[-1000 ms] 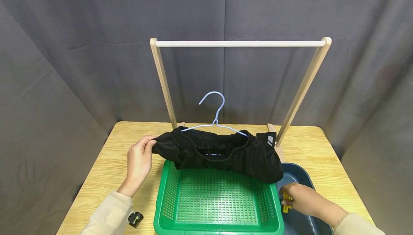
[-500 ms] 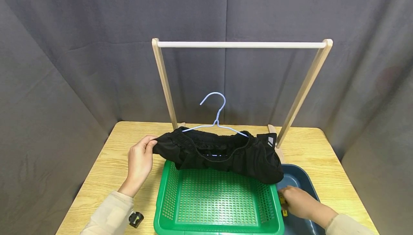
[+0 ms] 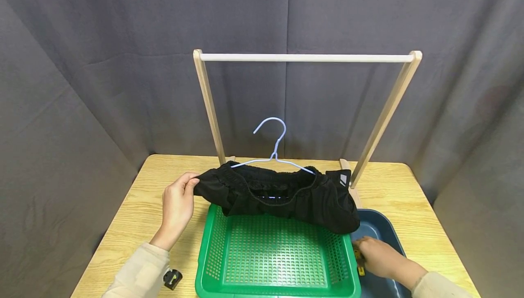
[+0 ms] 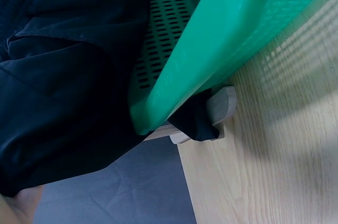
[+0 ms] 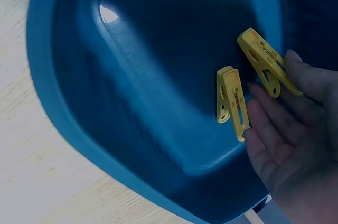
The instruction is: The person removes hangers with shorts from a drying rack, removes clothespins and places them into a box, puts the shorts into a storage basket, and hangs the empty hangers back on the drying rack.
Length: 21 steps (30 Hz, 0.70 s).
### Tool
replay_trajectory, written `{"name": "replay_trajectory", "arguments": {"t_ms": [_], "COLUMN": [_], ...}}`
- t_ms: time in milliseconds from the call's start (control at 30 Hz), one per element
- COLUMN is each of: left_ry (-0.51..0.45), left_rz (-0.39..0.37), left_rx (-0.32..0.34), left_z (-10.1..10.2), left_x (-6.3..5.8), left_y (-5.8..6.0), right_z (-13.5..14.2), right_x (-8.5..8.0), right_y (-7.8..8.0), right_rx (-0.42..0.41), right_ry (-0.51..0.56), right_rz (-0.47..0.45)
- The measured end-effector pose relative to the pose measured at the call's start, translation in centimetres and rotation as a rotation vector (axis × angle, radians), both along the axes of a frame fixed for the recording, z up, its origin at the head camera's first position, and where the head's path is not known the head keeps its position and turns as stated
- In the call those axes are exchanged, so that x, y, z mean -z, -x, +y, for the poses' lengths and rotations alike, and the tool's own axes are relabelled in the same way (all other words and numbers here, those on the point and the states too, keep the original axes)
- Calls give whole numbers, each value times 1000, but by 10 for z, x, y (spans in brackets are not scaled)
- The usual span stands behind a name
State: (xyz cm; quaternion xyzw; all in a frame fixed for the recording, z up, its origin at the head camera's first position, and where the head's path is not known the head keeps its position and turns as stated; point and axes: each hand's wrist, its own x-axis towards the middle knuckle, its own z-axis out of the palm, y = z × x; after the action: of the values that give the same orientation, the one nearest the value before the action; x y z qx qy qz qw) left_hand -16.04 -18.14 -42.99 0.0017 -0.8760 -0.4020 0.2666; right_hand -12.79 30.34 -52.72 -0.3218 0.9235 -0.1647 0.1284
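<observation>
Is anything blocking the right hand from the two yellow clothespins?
Nothing visible is. In the right wrist view, the right hand is over the blue basin, right at the upper clothespin and the lower clothespin, with no other object between.

Two hands point(image 3: 178, 204) point(image 3: 378, 257), two clips point(image 5: 235, 104) point(image 5: 259, 54) — one hanger point(image 3: 274, 154), one garment point(image 3: 282, 209)

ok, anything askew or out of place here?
The black elastic-waisted garment sits askew: the left hand holds one end up while the other droops lower, toward the blue basin. Also, a small black object, identity unclear, lies on the table beside the green basket.
</observation>
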Motion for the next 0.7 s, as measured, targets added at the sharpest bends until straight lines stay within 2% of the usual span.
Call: {"name": "replay_trajectory", "arguments": {"t_ms": [300,700], "left_ry": [-4,-3], "left_rz": [-6,-7], "left_rx": [-1,-12], "left_z": [0,0], "left_x": [0,-1], "left_y": [-1,0], "right_z": [2,5], "right_x": [-2,-22], "right_y": [-2,-7], "right_rx": [24,44], "right_ry": [47,42], "right_rz": [-26,-13]}}
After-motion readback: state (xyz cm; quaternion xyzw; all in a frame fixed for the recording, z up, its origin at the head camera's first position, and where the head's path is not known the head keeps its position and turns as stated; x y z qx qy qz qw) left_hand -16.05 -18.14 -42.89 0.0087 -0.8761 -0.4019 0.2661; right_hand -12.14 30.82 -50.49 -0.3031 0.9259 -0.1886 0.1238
